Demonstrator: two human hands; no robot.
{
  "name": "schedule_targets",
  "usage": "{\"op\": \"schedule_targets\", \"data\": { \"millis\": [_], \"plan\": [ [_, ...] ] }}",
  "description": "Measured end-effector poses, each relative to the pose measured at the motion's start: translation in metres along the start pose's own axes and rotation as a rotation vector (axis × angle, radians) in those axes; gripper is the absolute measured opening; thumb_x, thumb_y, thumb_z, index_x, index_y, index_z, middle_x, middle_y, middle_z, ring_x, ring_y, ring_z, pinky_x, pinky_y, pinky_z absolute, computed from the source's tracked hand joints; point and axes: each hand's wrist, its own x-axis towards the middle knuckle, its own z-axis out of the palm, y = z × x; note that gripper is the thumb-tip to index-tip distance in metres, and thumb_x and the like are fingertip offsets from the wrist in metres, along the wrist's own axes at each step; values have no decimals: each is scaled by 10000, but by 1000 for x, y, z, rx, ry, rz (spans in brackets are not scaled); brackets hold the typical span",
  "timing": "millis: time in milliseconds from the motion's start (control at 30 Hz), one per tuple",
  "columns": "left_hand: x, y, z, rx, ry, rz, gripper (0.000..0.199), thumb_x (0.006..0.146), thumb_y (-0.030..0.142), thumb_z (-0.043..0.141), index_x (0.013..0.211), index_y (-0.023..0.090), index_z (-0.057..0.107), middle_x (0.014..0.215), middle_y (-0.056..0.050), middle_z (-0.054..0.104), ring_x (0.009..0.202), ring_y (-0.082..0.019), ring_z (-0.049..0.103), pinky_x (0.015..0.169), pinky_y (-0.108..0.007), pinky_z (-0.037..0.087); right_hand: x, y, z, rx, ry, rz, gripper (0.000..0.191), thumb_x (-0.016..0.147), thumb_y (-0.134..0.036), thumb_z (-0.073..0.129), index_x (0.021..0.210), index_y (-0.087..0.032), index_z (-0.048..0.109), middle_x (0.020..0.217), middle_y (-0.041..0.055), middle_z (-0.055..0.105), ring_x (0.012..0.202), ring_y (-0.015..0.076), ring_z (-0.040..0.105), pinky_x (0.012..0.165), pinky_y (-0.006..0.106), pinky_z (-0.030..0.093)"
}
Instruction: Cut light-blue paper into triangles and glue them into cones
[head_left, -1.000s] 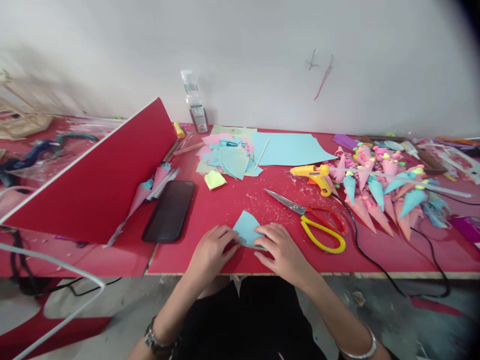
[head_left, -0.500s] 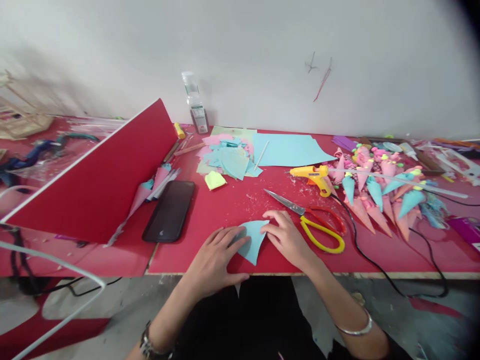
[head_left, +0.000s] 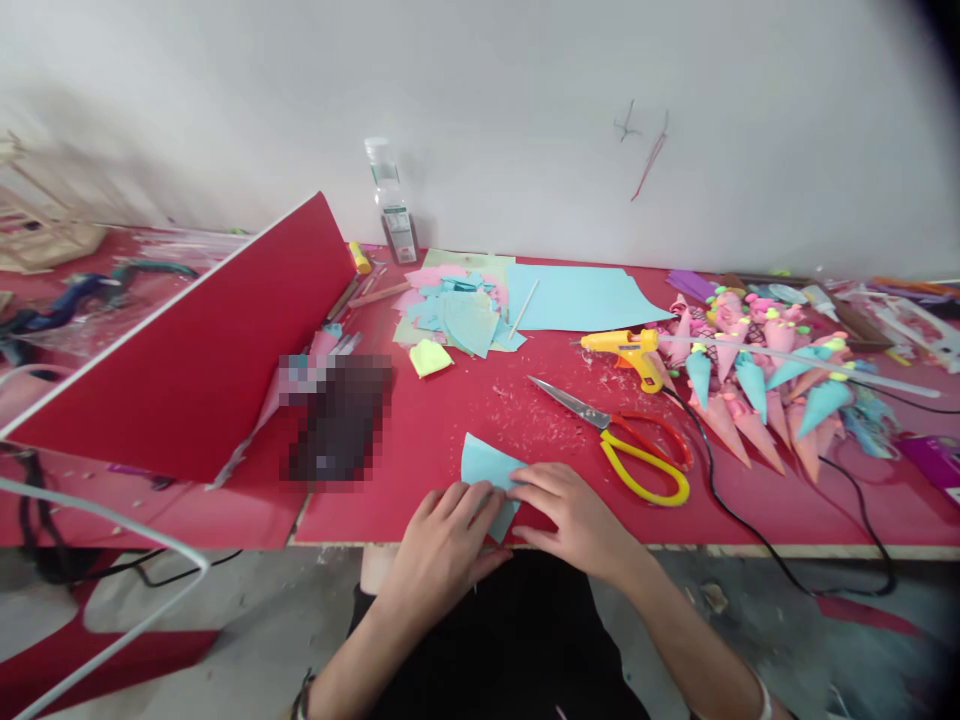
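A fan-shaped piece of light blue paper (head_left: pixel 486 461) lies at the front edge of the red table. My left hand (head_left: pixel 446 545) covers its lower part, bent fingers pressed on the paper and the thumb nearer the edge. My right hand (head_left: pixel 571 515) grips its right side, fingertips close to those of the left hand. Part of the paper is hidden under the fingers. Just right of my hands lie scissors (head_left: pixel 643 468) with one yellow and one red handle, blades pointing up-left. Behind them rests a yellow glue gun (head_left: pixel 626 349).
Several pink and blue cones (head_left: pixel 754 375) are heaped at the right, near the glue gun's black cord (head_left: pixel 710 475). Paper scraps (head_left: pixel 465 315), a blue sheet (head_left: pixel 577 298) and a bottle (head_left: pixel 397 225) stand or lie behind. A red board (head_left: pixel 247 340) leans at left by a pixelated dark object (head_left: pixel 337 420).
The blue paper has turned and shifted slightly left, its curved edge now facing up-left. My right hand has moved left and down, close to my left hand.
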Motion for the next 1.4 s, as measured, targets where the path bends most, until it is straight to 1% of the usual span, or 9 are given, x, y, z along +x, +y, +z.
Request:
{"op": "schedule_targets", "data": {
  "millis": [100, 233, 467, 600, 700, 867, 1067, 1200, 1400],
  "plan": [
    [-2, -4, 3, -32, 36, 46, 347, 804, 380, 548, 1105, 208, 522, 1025, -40, 606, 885, -217, 553, 730, -355, 449, -3, 1, -2, 68, -16, 24, 295, 781, -271, 588, 1069, -213, 564, 1136, 61, 552, 1070, 185, 480, 926, 334, 405],
    [-2, -11, 2, -93, 88, 69, 191, 857, 227, 471, 1022, 237, 566, 944, -15, 636, 809, -184, 571, 682, -318, 446, -1, 2, -4, 111, -5, 76, 368, 754, -251, 609, 1113, -214, 534, 1149, 69, 530, 1073, 198, 477, 912, 350, 428],
    [1, -19, 2, -230, 180, -30, 175, 855, 213, 447, 856, 216, 621, 883, -18, 644, 784, -154, 584, 708, -288, 451, 8, 15, -3, 207, 87, 73, 218, 820, -142, 502, 1012, -208, 583, 1034, 64, 574, 984, 175, 536, 877, 346, 457],
    [7, -13, 0, -185, 145, -89, 127, 767, 232, 562, 882, 223, 614, 881, -26, 625, 753, -171, 574, 670, -291, 453, 8, 20, -4, 240, 78, 57, 188, 820, -140, 507, 970, -202, 601, 1038, 62, 584, 981, 175, 547, 874, 341, 457],
    [13, -10, 0, -148, 131, -106, 101, 811, 271, 532, 833, 221, 616, 804, -19, 620, 695, -163, 564, 627, -281, 445, 6, 23, -5, 267, 82, 55, 189, 828, -130, 495, 960, -202, 610, 1039, 56, 598, 980, 165, 552, 880, 326, 452],
    [17, -12, 4, -132, 172, -153, 268, 861, 307, 461, 666, 171, 585, 682, -19, 598, 615, -137, 545, 560, -242, 418, 5, 24, -4, 305, 117, 82, 153, 829, -146, 509, 913, -202, 625, 1001, 43, 615, 943, 151, 567, 864, 297, 451],
    [15, -11, 8, -118, 261, -238, 281, 861, 314, 449, 668, 166, 589, 983, -33, 617, 609, -95, 578, 496, -204, 413, 12, 19, 0, 249, 216, 133, 87, 821, -185, 528, 783, -193, 606, 920, 49, 587, 874, 162, 571, 794, 297, 465],
    [17, -11, 9, -110, 260, -250, 254, 857, 291, 456, 671, 168, 579, 953, -27, 632, 646, -110, 594, 495, -204, 414, 13, 17, 6, 180, 286, 151, 73, 802, -198, 551, 730, -184, 562, 895, 64, 567, 864, 180, 564, 771, 311, 468],
    [19, -11, 14, -104, 297, -252, 240, 853, 261, 452, 660, 168, 560, 885, -27, 644, 639, -113, 586, 497, -203, 404, 16, 16, 11, 105, 307, 186, 86, 791, -184, 548, 708, -192, 530, 840, 51, 561, 818, 185, 555, 737, 318, 463]
  ]
}}
